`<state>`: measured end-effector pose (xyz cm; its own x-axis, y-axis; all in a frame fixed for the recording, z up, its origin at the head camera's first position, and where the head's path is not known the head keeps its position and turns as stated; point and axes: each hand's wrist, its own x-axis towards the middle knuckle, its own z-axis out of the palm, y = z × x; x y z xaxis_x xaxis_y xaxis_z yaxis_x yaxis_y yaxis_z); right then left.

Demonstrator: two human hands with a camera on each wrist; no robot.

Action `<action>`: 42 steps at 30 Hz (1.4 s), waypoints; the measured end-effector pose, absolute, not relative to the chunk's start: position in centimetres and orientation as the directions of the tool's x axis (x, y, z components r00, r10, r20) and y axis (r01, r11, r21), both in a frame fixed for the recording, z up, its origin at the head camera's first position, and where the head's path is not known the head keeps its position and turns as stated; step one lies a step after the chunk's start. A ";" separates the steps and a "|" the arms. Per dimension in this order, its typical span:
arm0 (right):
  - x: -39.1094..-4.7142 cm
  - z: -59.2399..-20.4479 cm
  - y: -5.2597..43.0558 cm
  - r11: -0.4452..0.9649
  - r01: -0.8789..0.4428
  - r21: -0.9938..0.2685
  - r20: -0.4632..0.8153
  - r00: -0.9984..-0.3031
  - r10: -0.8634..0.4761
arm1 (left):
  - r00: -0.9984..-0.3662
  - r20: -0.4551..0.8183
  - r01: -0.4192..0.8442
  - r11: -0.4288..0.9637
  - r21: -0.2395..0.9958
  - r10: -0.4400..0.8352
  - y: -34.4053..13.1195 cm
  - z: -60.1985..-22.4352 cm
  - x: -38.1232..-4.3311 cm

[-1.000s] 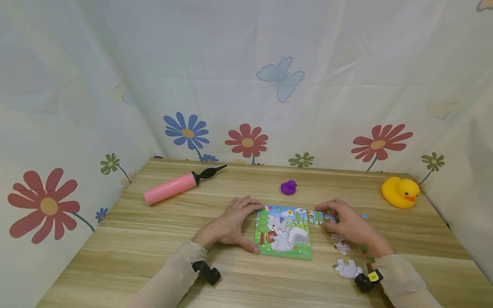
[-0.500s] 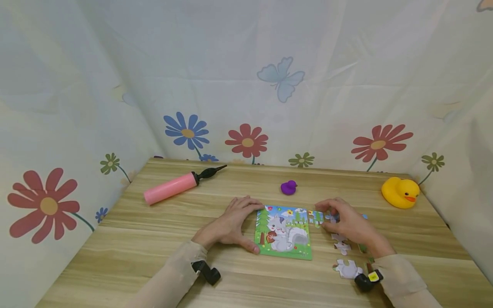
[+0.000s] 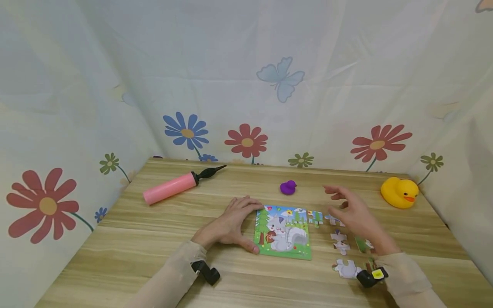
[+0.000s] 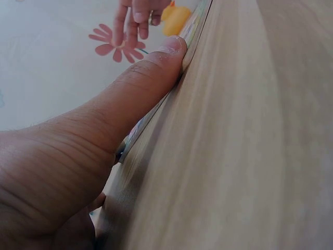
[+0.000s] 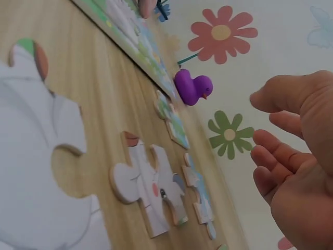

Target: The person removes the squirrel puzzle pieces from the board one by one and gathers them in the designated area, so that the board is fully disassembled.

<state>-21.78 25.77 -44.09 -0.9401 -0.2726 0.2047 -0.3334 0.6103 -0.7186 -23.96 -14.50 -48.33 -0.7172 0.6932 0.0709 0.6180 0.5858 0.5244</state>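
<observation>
A squirrel picture puzzle board (image 3: 285,235) lies flat in the middle of the table. My left hand (image 3: 235,222) rests along its left side, thumb and fingers spread, touching the lower and upper left corners. In the left wrist view the thumb (image 4: 140,78) lies straight against the board's edge. My right hand (image 3: 358,216) hovers with loosely bent fingers above the loose jigsaw pieces, holding nothing. A piece with trees (image 3: 315,217) lies by the board's upper right corner. A sky-blue piece (image 5: 199,190) and a squirrel-face piece (image 5: 151,185) lie near the right hand.
A small purple duck (image 3: 288,187) sits behind the board. The large yellow duck (image 3: 399,192) stands at the back right, and a pink hand pump (image 3: 173,188) lies at the back left. More pieces, including a white one (image 3: 346,268), lie at the right. A flowered curtain (image 3: 246,85) hangs behind.
My right hand has lifted off the pieces and shifted slightly right, its fingers parting and uncovering the sky-blue and squirrel-face pieces. The left hand and the board stay in place.
</observation>
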 end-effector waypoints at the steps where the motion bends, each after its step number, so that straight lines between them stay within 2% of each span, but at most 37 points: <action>1: -21.8 -44.0 25.8 0.603 -0.334 -0.724 0.211 -0.940 -0.268 | -0.717 0.071 0.618 0.586 0.524 0.693 -14.5 -48.4 -24.0; 16: -21.2 -42.4 24.2 0.528 -0.326 -0.784 0.227 -0.943 -0.245 | -0.725 0.072 0.613 0.594 0.520 0.685 -14.8 -48.6 -23.9; 27: -20.3 -43.7 21.7 0.509 -0.382 -0.772 0.260 -0.919 -0.295 | -0.725 0.069 0.613 0.596 0.518 0.685 -14.8 -48.3 -23.9; 42: -18.7 -46.8 19.6 0.497 -0.298 -0.815 0.099 -0.917 -0.387 | -0.716 0.071 0.622 0.587 0.518 0.695 -14.5 -48.4 -24.0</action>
